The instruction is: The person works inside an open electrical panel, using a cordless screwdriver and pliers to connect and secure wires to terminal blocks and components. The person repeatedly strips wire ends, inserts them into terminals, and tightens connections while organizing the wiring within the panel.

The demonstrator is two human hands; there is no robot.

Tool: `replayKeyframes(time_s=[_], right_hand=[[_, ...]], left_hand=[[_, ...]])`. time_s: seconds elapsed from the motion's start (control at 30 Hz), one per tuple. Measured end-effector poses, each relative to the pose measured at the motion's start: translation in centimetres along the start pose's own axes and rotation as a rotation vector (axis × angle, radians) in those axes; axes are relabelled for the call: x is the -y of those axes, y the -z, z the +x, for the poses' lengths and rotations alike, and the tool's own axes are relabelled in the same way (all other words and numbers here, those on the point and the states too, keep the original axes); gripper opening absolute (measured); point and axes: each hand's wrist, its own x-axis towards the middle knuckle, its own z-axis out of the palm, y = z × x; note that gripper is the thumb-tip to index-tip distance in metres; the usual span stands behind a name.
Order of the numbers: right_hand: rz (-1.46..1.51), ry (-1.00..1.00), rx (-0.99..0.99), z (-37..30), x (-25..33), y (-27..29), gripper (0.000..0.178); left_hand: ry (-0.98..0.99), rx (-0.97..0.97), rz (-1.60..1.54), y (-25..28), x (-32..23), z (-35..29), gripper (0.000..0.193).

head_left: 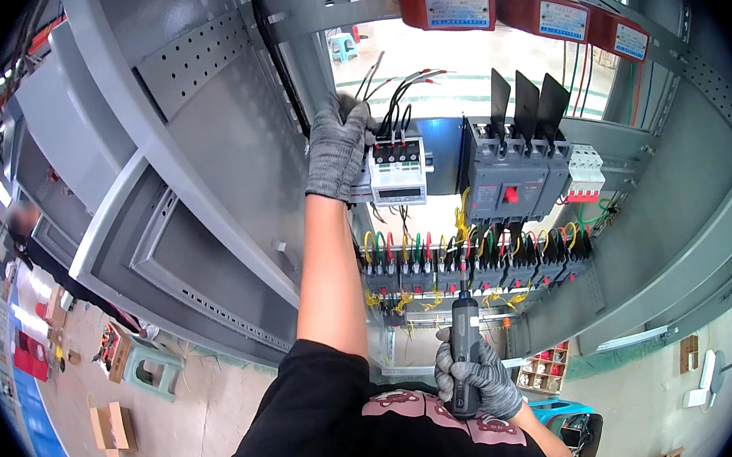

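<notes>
My left hand (339,147), in a grey knit glove, is closed beside the upper left of a white rail-mounted meter (398,177). Loose black wires (394,107) rise by its fingertips and from the meter's top terminals; whatever it pinches is hidden. Low in front of my chest, my right hand (485,382), gloved too, wraps round a dark cordless screwdriver (464,338). The tool stands upright, its bit pointing at the row of small breakers (511,274) with coloured wires. Right of the meter sits a large grey circuit breaker (512,192) with a red switch and black dividers.
The grey metal cabinet (231,197) surrounds both arms, its door frame curving at left. Red-brown blocks (455,7) line the top rail. A white breaker (585,170) adjoins the large one. Behind at left are a person (56,258), a green stool (152,365) and a cardboard box (114,429).
</notes>
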Motion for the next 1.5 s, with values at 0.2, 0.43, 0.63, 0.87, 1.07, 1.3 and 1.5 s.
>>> replayKeyframes(time_s=[0.2, 0.43, 0.63, 0.87, 1.07, 1.3, 1.5], right_hand=[[-0.073, -0.037, 0.045, -0.5, 0.4, -0.8, 0.061], [-0.099, -0.043, 0.012, -0.4, 0.3, -0.8, 0.061], [-0.116, -0.012, -0.011, -0.4, -0.2, -1.2, 0.061], [-0.086, 0.022, -0.022, -0.6, -0.9, -1.6, 0.06], [-0.088, 0.039, -0.031, -0.7, -1.6, -1.7, 0.06], [-0.192, -0.03, -0.049, -0.8, -2.1, -2.8, 0.045], [-0.428, -0.109, -0.064, -0.8, -2.8, -1.9, 0.029]], left_hand=[[-0.08, -0.03, -0.334, -0.4, 0.4, 0.5, 0.031], [-0.461, -0.008, 0.636, 0.3, -1.5, -0.2, 0.026], [-0.462, 0.093, 1.078, -0.8, -2.5, 0.6, 0.028], [-0.313, 0.041, 0.472, 0.2, 0.2, 1.7, 0.021], [-0.306, 0.076, 0.131, -0.4, -0.3, 2.0, 0.02], [-0.43, 0.076, -0.015, -0.1, -3.5, 1.5, 0.017], [-0.371, 0.165, -0.002, 0.4, -4.1, -0.5, 0.016]])
